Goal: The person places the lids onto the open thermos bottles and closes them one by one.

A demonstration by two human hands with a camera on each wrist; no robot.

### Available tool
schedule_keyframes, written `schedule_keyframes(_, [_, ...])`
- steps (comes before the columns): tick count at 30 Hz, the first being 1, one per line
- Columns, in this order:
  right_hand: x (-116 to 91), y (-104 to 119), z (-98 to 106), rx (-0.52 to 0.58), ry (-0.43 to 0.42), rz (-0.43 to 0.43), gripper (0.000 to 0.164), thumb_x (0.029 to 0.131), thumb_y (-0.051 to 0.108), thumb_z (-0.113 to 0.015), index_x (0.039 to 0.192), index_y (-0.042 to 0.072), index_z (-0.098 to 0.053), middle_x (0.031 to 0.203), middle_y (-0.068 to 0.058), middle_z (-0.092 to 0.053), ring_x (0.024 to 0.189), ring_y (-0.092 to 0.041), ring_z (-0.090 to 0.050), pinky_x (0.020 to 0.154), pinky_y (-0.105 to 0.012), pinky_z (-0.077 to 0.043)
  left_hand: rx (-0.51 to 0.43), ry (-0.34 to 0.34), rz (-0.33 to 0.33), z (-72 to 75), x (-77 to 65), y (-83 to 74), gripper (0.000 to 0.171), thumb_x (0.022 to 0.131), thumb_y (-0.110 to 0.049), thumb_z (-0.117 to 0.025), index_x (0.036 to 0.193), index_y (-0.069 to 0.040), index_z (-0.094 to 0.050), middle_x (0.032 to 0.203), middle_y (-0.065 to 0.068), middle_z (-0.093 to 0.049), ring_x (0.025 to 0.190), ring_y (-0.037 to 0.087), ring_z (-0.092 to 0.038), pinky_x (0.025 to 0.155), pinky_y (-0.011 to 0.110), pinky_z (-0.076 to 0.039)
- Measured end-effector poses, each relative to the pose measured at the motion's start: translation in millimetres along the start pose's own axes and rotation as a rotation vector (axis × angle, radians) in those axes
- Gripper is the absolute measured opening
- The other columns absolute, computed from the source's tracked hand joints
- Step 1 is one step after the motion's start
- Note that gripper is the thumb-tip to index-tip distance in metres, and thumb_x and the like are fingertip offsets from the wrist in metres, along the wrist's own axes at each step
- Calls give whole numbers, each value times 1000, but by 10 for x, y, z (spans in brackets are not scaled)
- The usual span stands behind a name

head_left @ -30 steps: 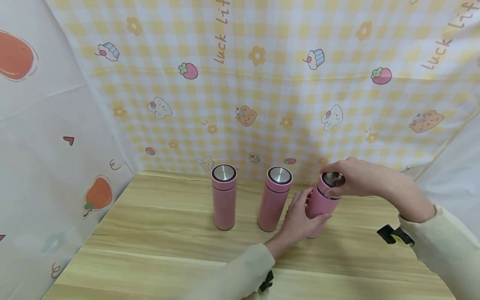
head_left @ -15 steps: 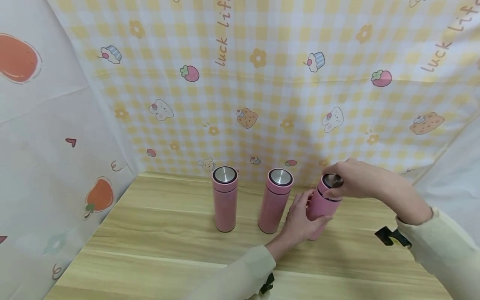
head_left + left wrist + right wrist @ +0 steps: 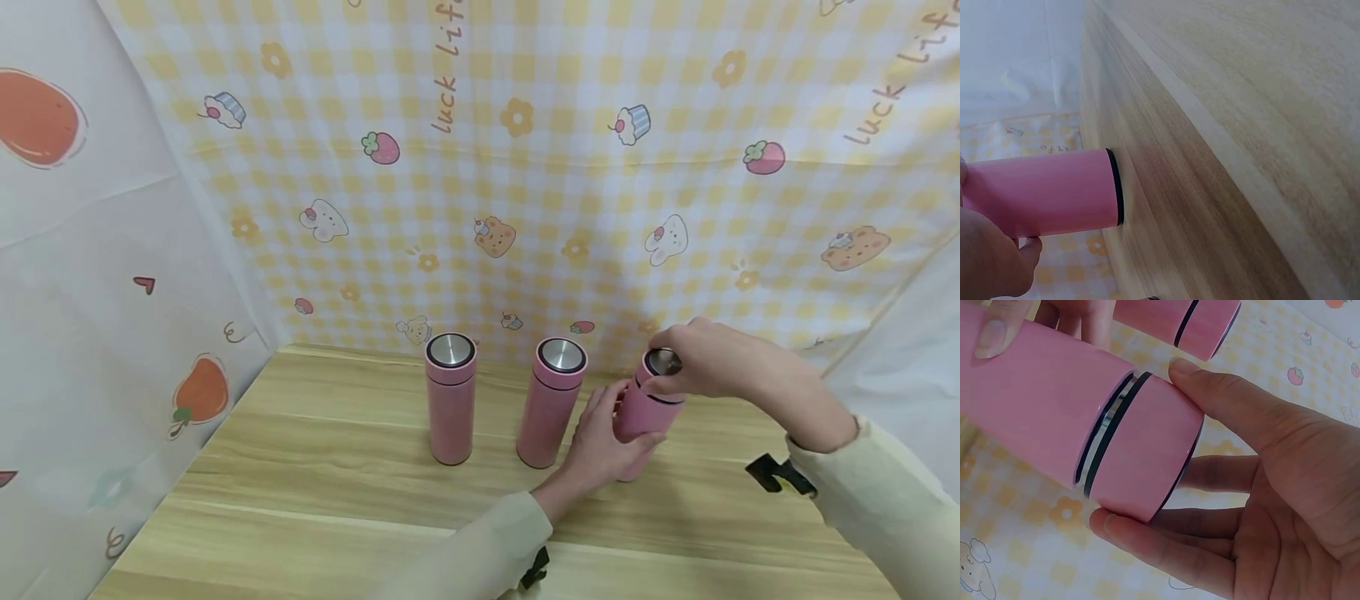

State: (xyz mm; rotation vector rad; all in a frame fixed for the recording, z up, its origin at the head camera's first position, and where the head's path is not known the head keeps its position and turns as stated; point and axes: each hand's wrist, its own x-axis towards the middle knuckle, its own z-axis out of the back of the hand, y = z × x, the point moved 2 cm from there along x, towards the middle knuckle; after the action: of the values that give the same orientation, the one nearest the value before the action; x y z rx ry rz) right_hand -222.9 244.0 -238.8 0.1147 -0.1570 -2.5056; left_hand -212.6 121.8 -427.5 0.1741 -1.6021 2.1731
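On the right of the wooden table stands a pink thermos bottle (image 3: 647,417), slightly tilted in the head view. My left hand (image 3: 603,442) grips its body, with thumb and fingers on opposite sides. Near the bottle's black-rimmed base, the left wrist view shows part of that hand (image 3: 991,259). My right hand (image 3: 708,358) pinches the thermos lid (image 3: 1144,447) between thumb and fingers. Between lid and body (image 3: 1041,400) a thin silver band shows, so the lid stands slightly off the body. The palm partly covers the lid's steel top (image 3: 663,361) in the head view.
Two more pink thermos bottles stand upright with lids on, a middle one (image 3: 551,408) close to my left hand and a left one (image 3: 452,408). Behind the wooden table (image 3: 322,467) hangs a yellow checked cloth (image 3: 450,192); a white printed cloth (image 3: 97,333) covers the left side.
My right hand and wrist have turned slightly at the lid, and the right sleeve has shifted a little left. My left hand keeps its grip; the other two bottles stay put.
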Motion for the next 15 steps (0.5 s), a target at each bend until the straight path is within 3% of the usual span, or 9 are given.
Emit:
schedule_keyframes(10, [-13, -16, -23, -13, -12, -15, 24, 86, 28, -82, 93, 8, -71, 64, 9, -53, 53, -8, -45, 49, -28, -39, -7, 1, -4, 3, 3, -6, 70, 88, -39, -82, 146, -26, -46, 127, -9, -50, 109, 4, -52, 88, 24, -49])
schedule_keyframes(15, [-46, -51, 8, -7, -23, 34, 46, 85, 38, -84, 105, 0, -70, 71, 9, -60, 58, -5, -52, 54, -29, -47, -5, 9, 0, 11, 2, -17, 70, 88, -40, -81, 147, -24, -46, 128, -9, -50, 110, 5, -52, 89, 25, -49])
